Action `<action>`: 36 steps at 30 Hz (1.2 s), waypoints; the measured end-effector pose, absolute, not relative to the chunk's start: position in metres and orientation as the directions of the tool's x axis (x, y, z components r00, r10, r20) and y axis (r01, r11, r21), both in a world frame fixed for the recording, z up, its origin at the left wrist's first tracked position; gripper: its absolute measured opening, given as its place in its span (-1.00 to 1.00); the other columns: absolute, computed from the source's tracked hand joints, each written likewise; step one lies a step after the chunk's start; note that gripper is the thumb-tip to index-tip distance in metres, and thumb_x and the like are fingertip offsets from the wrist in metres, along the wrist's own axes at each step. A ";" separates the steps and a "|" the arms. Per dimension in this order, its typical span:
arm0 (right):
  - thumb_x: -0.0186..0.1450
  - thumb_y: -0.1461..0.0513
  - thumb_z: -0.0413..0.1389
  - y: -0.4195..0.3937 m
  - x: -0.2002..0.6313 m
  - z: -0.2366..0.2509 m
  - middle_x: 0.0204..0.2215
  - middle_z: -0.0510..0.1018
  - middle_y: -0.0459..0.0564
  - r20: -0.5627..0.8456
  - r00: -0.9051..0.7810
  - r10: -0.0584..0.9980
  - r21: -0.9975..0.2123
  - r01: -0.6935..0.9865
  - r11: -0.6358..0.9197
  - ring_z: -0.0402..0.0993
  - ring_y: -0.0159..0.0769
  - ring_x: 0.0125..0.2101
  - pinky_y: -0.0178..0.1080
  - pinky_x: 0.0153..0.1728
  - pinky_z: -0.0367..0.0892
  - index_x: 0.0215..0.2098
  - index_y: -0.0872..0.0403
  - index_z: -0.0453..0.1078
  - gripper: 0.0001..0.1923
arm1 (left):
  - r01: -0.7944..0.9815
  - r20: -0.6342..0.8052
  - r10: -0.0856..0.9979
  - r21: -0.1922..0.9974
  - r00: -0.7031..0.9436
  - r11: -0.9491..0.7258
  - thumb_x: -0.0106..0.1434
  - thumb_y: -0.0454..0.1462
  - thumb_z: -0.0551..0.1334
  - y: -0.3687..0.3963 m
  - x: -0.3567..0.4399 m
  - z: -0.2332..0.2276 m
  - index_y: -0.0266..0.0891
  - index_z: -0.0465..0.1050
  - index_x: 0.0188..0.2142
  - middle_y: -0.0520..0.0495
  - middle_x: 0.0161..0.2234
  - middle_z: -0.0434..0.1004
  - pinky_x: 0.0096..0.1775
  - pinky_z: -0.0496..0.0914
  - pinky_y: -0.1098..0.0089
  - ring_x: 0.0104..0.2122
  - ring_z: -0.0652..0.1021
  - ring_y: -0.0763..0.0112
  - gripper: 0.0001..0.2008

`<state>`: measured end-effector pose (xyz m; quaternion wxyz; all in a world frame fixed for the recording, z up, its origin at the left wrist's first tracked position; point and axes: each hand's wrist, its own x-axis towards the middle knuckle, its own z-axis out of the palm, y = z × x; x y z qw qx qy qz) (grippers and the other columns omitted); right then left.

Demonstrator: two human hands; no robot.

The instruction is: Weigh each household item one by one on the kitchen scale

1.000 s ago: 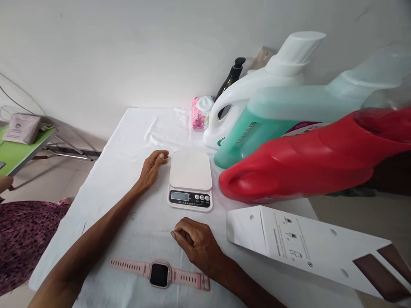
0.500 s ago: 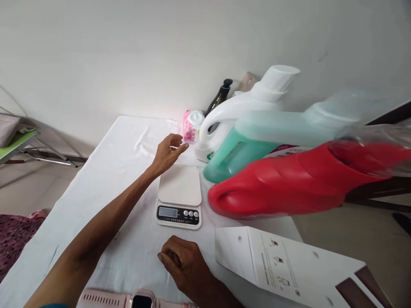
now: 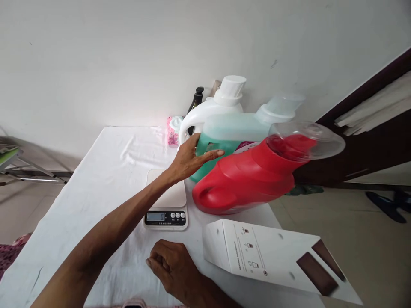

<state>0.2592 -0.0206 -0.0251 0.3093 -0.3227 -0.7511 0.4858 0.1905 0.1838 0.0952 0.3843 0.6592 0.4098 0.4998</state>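
Observation:
My left hand (image 3: 189, 159) is at a bottle of green liquid (image 3: 231, 128). Its thumb lies along the near side, while the other fingers are mostly hidden on the far side, wrapped round its edge. Under my left forearm is a white kitchen scale (image 3: 167, 219), whose plate is bare and whose display appears to read 0. Curled closed on the cloth in front of the scale, my right hand (image 3: 175, 267) holds nothing that shows. A red bottle (image 3: 240, 179) with a clear cap stands nearest on the right. Behind the green one is a white handled bottle (image 3: 205, 112).
A pink packet (image 3: 172, 131) and a dark pump bottle (image 3: 196, 100) stand by the wall. On the right lies a white box (image 3: 263, 252) with printed pictures. The white cloth (image 3: 96, 184) covers the table, and a pink object (image 3: 134, 303) shows at the bottom edge.
My left hand has moved right, from above the scale's far edge to the bottle of green liquid. My right hand stays curled on the table. The view has turned somewhat to the right.

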 end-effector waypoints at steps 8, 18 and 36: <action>0.33 0.31 0.11 -0.017 0.261 -0.024 -0.51 0.37 -0.20 0.176 -0.616 0.768 -0.927 0.159 0.340 0.22 -0.48 -0.54 -0.37 -0.45 0.11 -0.42 0.04 0.21 -0.81 | -0.228 0.260 0.965 0.942 0.022 -0.248 -0.18 -0.03 0.61 0.197 0.230 0.091 -0.29 0.53 -0.44 0.00 -0.50 0.49 -0.36 0.45 0.33 -0.41 0.52 0.35 -0.53; 0.35 0.31 0.09 -0.016 0.263 -0.019 -0.51 0.31 -0.21 0.199 -0.621 0.758 -0.930 0.126 0.346 0.17 -0.49 -0.54 -0.36 -0.46 0.05 -0.43 0.03 0.12 -0.76 | -0.197 0.306 0.948 0.928 -0.084 -0.317 -0.35 -0.18 0.66 0.185 0.221 0.109 -0.28 0.55 -0.54 0.03 -0.56 0.46 -0.47 0.40 0.37 -0.48 0.49 0.38 -0.57; 0.38 0.29 0.09 -0.020 0.261 -0.024 -0.53 0.36 -0.19 0.256 -0.533 0.806 -0.908 0.153 0.390 0.27 -0.45 -0.54 -0.34 -0.46 0.15 -0.44 0.04 0.23 -0.78 | -0.025 0.522 0.792 0.830 -0.316 -0.557 -0.11 -0.12 0.58 0.162 0.162 0.168 -0.23 0.23 -0.67 0.14 -0.64 0.11 -0.56 0.23 0.47 -0.58 0.31 0.57 -0.48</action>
